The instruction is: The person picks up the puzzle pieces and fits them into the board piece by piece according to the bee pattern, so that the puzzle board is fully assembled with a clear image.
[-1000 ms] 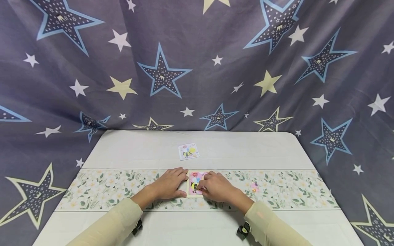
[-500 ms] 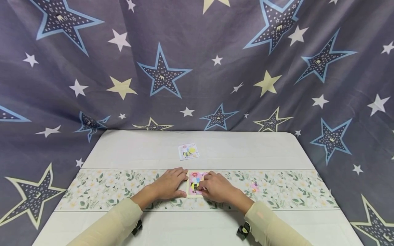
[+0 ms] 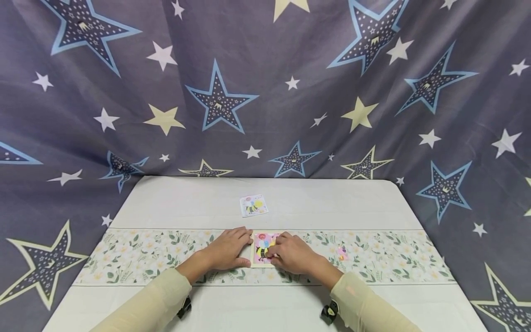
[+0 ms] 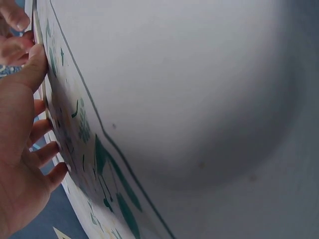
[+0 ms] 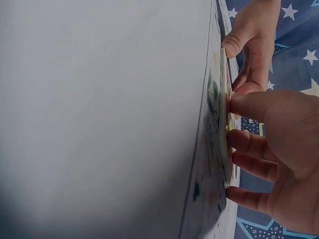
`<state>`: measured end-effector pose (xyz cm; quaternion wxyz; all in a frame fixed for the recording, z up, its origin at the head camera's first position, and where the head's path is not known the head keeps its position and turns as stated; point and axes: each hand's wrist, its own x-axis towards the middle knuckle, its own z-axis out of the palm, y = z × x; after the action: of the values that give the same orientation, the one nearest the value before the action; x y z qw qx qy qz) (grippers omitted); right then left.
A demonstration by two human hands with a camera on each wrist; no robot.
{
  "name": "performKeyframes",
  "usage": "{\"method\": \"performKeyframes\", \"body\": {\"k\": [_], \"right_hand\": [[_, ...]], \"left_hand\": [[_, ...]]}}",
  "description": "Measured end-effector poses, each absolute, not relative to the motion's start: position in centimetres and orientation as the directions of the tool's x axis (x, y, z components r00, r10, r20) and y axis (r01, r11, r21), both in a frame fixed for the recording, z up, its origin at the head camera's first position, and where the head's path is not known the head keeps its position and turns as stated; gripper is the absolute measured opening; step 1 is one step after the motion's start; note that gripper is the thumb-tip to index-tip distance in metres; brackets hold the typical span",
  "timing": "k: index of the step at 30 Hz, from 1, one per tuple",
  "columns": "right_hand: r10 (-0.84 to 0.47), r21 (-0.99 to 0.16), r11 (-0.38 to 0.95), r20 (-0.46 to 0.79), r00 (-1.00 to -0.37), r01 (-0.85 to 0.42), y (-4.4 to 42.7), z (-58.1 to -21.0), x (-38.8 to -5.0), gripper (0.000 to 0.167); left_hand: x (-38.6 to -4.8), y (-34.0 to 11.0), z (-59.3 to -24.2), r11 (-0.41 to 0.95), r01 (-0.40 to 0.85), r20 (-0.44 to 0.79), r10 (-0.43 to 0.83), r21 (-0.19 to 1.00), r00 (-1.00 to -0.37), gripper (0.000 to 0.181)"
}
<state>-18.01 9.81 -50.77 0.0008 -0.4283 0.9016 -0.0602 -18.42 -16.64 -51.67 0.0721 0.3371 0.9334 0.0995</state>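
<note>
A square jigsaw puzzle (image 3: 261,249) with a bee picture on pink lies in a pale frame on the floral strip of the table. My left hand (image 3: 229,248) rests at its left side, fingers spread toward the upper corner and thumb at the lower one. Over the puzzle's right part lies my right hand (image 3: 294,252), its fingertips touching the surface and covering that part. In the right wrist view, the thumb and fingertips of the right hand (image 5: 284,149) meet the puzzle (image 5: 224,99) apart from each other. No loose piece shows between them.
Beyond the puzzle lies a white card (image 3: 254,205) with a similar bee picture. A small pink puzzle piece (image 3: 342,253) lies to the right of my right hand. The white table (image 3: 199,196) ends at a star-patterned curtain (image 3: 265,83).
Both hands keep their places at the puzzle, the right fingers shifting at most slightly. The head view has tilted very slightly.
</note>
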Motion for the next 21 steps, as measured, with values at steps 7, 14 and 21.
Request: {"method": "performKeyframes", "body": {"k": [7, 14, 21], "right_hand": [[-0.760, -0.076, 0.639, 0.098, -0.643, -0.766, 9.70, -51.08, -17.81, 0.014], [-0.776, -0.146, 0.611, 0.085, -0.625, -0.778, 10.01, -50.90, -17.94, 0.017], [-0.793, -0.242, 0.580, 0.051, -0.607, -0.778, 10.52, -50.33, -18.24, 0.021]], "left_hand": [[-18.47, -16.66, -51.79, 0.752, 0.620, -0.061, 0.646, 0.223, -0.761, 0.063], [-18.54, -16.68, -51.94, 0.751, 0.623, -0.062, 0.648, 0.219, -0.759, 0.065], [-18.56, -16.74, -52.14, 0.752, 0.625, -0.060, 0.648, 0.208, -0.759, 0.066]]}}
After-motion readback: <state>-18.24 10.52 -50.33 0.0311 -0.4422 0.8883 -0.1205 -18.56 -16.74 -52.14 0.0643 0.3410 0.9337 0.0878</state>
